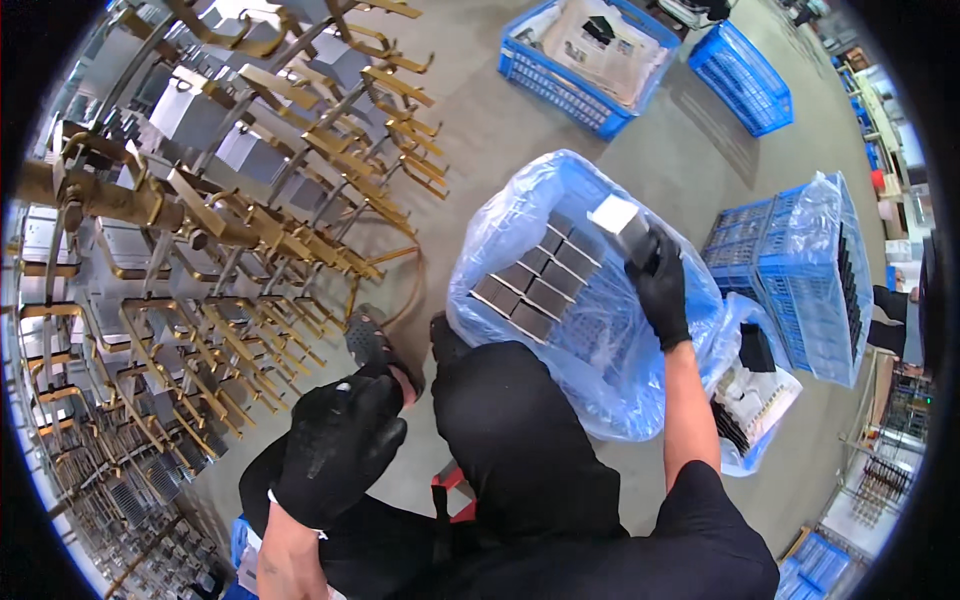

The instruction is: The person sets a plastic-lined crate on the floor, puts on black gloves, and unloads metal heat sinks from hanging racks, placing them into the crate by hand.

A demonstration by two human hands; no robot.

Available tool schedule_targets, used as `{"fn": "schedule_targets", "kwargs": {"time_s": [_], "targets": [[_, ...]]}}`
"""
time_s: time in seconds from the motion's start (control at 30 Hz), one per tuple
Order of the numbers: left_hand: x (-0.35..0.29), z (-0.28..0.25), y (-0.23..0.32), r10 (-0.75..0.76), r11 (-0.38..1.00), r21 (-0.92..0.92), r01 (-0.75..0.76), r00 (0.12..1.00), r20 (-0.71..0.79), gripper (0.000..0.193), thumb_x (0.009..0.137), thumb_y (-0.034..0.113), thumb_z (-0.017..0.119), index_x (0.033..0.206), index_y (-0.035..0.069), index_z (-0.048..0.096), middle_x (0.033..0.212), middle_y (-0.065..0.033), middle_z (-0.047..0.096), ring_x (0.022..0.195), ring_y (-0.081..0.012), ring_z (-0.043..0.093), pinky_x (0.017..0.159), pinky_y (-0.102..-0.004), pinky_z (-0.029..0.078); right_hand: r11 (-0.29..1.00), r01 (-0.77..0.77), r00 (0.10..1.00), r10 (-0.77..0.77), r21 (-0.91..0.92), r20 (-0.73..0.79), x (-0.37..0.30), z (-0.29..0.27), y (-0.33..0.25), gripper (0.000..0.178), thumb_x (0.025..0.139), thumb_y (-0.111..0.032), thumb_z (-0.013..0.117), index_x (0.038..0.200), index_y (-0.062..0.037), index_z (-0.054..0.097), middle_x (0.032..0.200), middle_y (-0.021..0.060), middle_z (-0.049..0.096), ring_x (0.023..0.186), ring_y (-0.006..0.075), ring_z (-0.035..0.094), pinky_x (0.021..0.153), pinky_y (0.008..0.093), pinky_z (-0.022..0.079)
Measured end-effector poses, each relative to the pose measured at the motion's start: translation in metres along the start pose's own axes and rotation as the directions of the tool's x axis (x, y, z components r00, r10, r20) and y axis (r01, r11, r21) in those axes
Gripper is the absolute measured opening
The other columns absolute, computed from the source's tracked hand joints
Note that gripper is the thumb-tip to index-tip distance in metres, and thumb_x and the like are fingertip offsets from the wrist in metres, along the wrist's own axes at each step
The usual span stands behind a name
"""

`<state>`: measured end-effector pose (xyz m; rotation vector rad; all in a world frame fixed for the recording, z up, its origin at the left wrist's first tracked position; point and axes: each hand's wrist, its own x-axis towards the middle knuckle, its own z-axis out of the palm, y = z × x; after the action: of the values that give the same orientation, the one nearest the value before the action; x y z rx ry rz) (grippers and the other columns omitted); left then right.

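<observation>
My right hand, in a black glove, grips a grey rectangular metal block with a bright, light-catching end. It holds the block above the right part of a blue crate lined with clear plastic. Inside the crate, dark grey blocks stand in rows with pale strips between them. My left hand, gloved in black too, hangs over my left leg, near the hanging rack. Its thumb stands apart from loosely bent fingers, and nothing shows in it; the fingertips are partly hidden.
A rack with brass-coloured hooks and hanging grey metal parts fills the left side. Beyond the lined crate stand a blue crate with papers and another blue crate. Stacked, plastic-wrapped crates and a bag with dark parts are at right.
</observation>
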<state>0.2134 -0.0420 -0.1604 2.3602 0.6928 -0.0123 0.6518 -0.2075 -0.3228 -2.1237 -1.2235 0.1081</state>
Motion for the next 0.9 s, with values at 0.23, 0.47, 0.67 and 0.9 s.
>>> {"fn": "schedule_targets", "kwargs": {"time_s": [0.23,0.47,0.67,0.9], "targets": [[0.005,0.004,0.004,0.058,0.997,0.048,-0.056,0.998,-0.033,0.035,0.081,0.016,0.072,0.111,0.003,0.06,0.092,-0.0158,0.065,0.084,-0.0367,0.063,0.072,-0.0464,0.05,0.934,-0.305,0.928,0.335,-0.187,0.16,-0.093,0.048,0.138,0.068,0.071,0.001,0.064,0.137,-0.0029,0.052,0.13,0.0243,0.057,0.118,0.0414,0.055,0.105,0.0451,0.044],[0.009,0.009,0.006,0.064,0.994,0.09,-0.058,0.996,-0.065,0.039,0.081,0.014,0.073,0.115,0.003,0.061,0.093,-0.0169,0.067,0.084,-0.0374,0.064,0.072,-0.0462,0.051,0.907,-0.21,0.964,0.254,-0.365,0.074,-0.077,0.091,0.187,0.065,0.075,0.001,0.061,0.139,-0.0069,0.051,0.126,0.023,0.057,0.119,0.041,0.053,0.104,0.0449,0.044],[0.005,0.003,0.007,-0.005,0.987,0.158,0.014,0.999,-0.054,0.041,0.081,0.013,0.074,0.118,0.002,0.061,0.095,-0.0177,0.068,0.085,-0.0382,0.065,0.073,-0.0462,0.051,0.848,-0.433,0.9,0.427,-0.306,-0.091,-0.077,0.127,0.139,0.059,0.079,-0.008,0.069,0.136,-0.0057,0.052,0.129,0.0211,0.057,0.125,0.0399,0.05,0.105,0.0454,0.044],[0.015,0.008,0.009,-0.001,0.994,0.105,0.006,0.999,-0.053,0.04,0.08,0.012,0.073,0.117,0.002,0.062,0.097,-0.0184,0.067,0.088,-0.0381,0.064,0.075,-0.0458,0.051,0.866,-0.382,0.923,0.337,-0.322,-0.185,-0.074,0.131,0.175,0.053,0.077,-0.01,0.07,0.128,-0.004,0.059,0.128,0.0203,0.059,0.126,0.0395,0.05,0.108,0.0442,0.041]]}}
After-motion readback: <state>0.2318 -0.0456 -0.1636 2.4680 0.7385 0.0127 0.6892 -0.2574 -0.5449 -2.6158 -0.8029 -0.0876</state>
